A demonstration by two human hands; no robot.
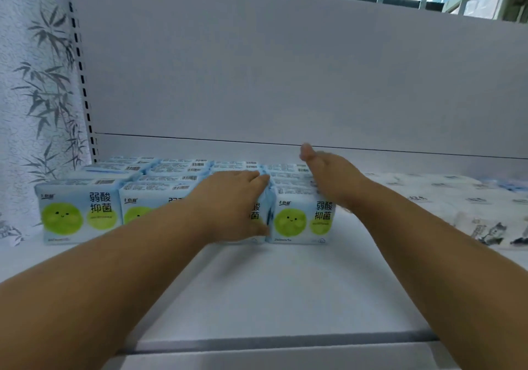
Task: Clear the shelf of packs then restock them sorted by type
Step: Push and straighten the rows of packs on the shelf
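Several light blue packs with green smiley circles (77, 212) stand in rows on the left half of the white shelf (280, 284). My left hand (234, 201) grips the third front-row pack (255, 211); its fingers curl over the top right edge into the gap, and the thumb lies at the lower front. The fourth front-row pack (300, 218) stands right beside it. My right hand (331, 175) lies flat against the right side of the rows, thumb raised, fingers partly hidden behind the packs.
White packs printed with ink-painting patterns (485, 226) lie flat on the right part of the shelf. A white back panel (285, 69) closes the rear, with a slotted upright (81, 78) at the left. The shelf's front edge (271, 341) runs near me.
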